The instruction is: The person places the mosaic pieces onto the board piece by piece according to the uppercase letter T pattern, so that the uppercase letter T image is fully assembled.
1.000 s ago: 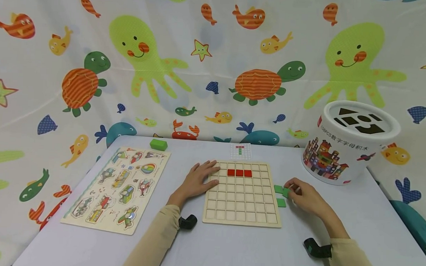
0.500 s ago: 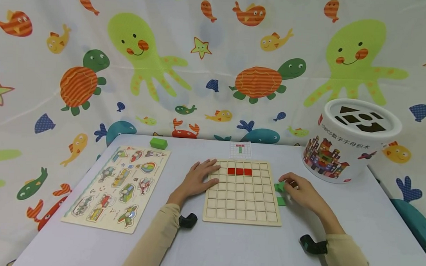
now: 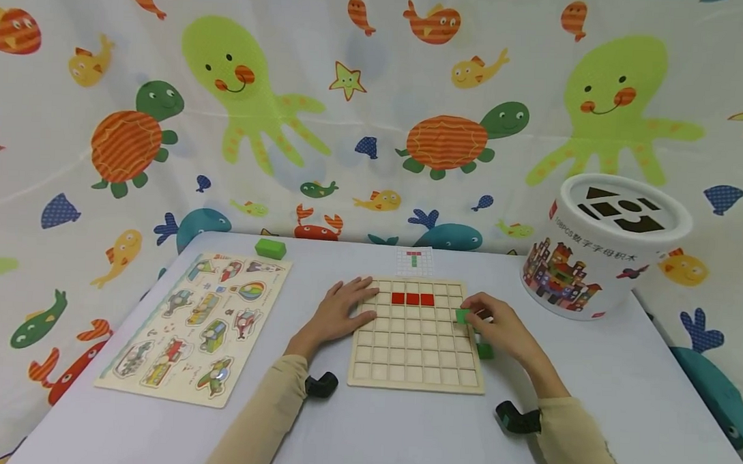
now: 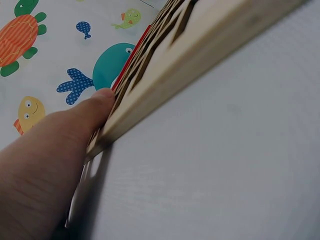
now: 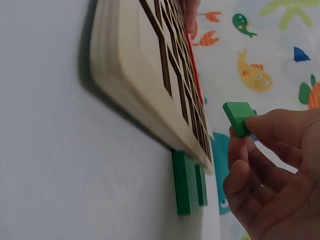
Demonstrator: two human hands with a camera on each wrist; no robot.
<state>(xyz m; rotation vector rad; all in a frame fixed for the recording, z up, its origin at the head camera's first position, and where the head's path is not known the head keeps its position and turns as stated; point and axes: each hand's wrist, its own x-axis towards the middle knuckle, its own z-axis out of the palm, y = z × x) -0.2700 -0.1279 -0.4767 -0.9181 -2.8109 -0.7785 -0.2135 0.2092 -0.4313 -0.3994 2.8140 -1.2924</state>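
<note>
A wooden grid board (image 3: pixel 417 377) lies on the table with three red square tiles (image 3: pixel 412 299) side by side in one of its upper rows. My left hand (image 3: pixel 338 311) rests on the board's left edge, fingers stretched out and thumb (image 4: pixel 100 105) touching the frame. Between thumb and fingertips, my right hand (image 3: pixel 503 329) pinches a green square tile (image 5: pixel 237 117), held over the board's right edge. Two more green tiles (image 5: pixel 185 182) lie against the right side of the board; in the head view one green tile (image 3: pixel 485 350) shows below the right hand.
Behind the board lies a small pattern card (image 3: pixel 415 262) with a red and green T. To the left are a picture puzzle board (image 3: pixel 190 328) and a green block (image 3: pixel 270 248). A white tub (image 3: pixel 591 267) with a shape-slotted lid stands at the back right.
My right hand has lifted a green tile from beside the board and carried it left, over the board's right edge. The left hand stays in place on the board.
</note>
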